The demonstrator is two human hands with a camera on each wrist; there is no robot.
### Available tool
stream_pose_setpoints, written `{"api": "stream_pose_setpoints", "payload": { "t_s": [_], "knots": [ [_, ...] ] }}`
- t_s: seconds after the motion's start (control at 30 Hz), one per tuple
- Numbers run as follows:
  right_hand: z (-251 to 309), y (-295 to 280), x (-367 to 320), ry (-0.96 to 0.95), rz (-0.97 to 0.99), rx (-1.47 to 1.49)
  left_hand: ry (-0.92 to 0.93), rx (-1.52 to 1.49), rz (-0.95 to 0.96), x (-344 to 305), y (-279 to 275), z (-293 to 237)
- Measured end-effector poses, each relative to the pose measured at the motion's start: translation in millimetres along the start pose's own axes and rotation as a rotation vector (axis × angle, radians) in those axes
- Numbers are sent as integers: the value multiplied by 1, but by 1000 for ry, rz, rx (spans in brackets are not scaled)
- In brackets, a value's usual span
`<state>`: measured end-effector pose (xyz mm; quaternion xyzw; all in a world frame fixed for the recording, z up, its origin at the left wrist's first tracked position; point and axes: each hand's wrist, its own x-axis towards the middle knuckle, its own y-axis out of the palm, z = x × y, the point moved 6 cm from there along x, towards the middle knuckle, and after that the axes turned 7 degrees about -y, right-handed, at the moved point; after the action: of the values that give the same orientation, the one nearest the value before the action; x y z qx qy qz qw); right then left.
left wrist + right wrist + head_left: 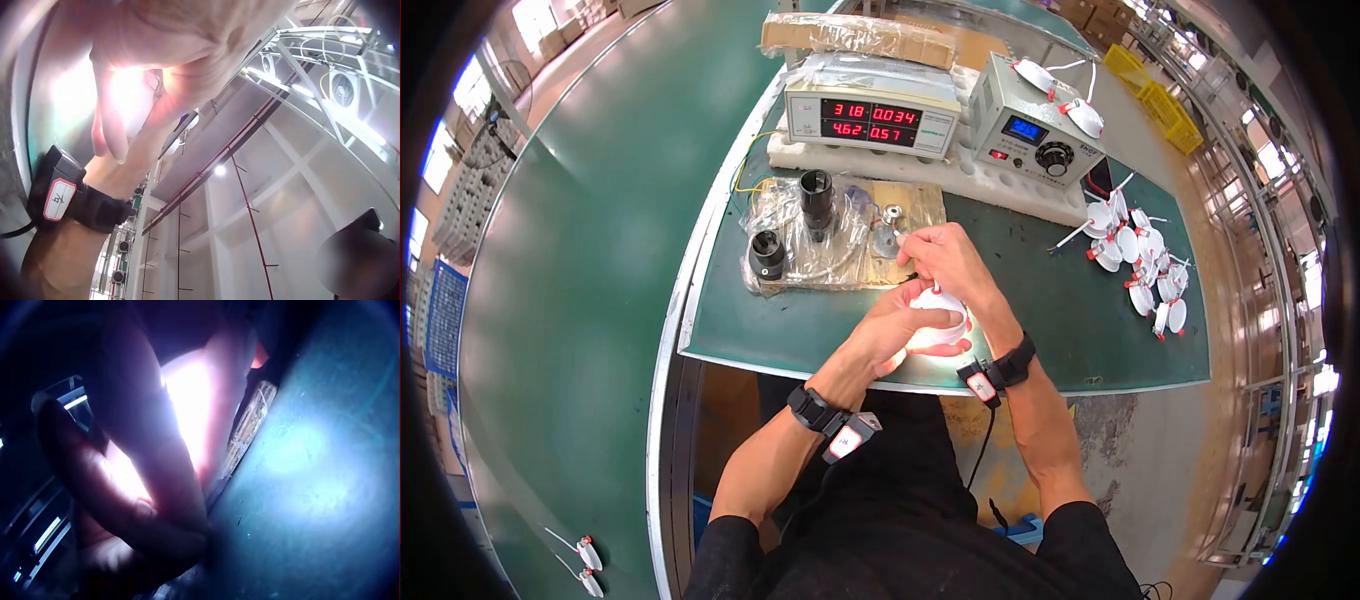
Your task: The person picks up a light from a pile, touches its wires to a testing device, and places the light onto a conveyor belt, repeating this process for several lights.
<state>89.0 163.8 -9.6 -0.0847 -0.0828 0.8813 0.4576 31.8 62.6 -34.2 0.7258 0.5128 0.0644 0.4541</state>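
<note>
My left hand (900, 328) grips a white round downlight (940, 303) over the front edge of the green table, thumb across its face. The downlight is lit; its glare washes out both wrist views and spills onto the tabletop. Beyond it, my right hand (950, 262) pinches a small white end (899, 238), likely the lamp's lead, right at a round metal contact (885, 240) on a wooden board (915, 205). The fingertips partly hide that spot. Two black cylindrical sockets (816, 200) stand on the plastic-wrapped part of the board.
A power meter (872, 115) with red digits and a grey regulator box (1030, 125) with a dial stand on white foam (840, 158) at the back. Several downlights (1128, 243) lie heaped at the right. A long green belt (590, 300) runs along the left.
</note>
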Motion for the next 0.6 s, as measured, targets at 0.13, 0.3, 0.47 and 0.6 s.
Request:
{"api": "stream_pose_setpoints", "payload": {
  "t_s": [0.13, 0.3, 0.47, 0.6],
  "knots": [
    [1, 0, 0, 6, 1, -10, -10, 6, 4, -3, 5, -2],
    [3, 0, -1, 3, -10, -34, -63, -37, -6, -1, 5, -1],
    [3, 0, -2, 7, -12, -5, -48, 0, -17, 1, 6, -2],
    [4, 0, -2, 14, -19, -7, -49, -7, -11, 1, 5, -1]
  ]
}}
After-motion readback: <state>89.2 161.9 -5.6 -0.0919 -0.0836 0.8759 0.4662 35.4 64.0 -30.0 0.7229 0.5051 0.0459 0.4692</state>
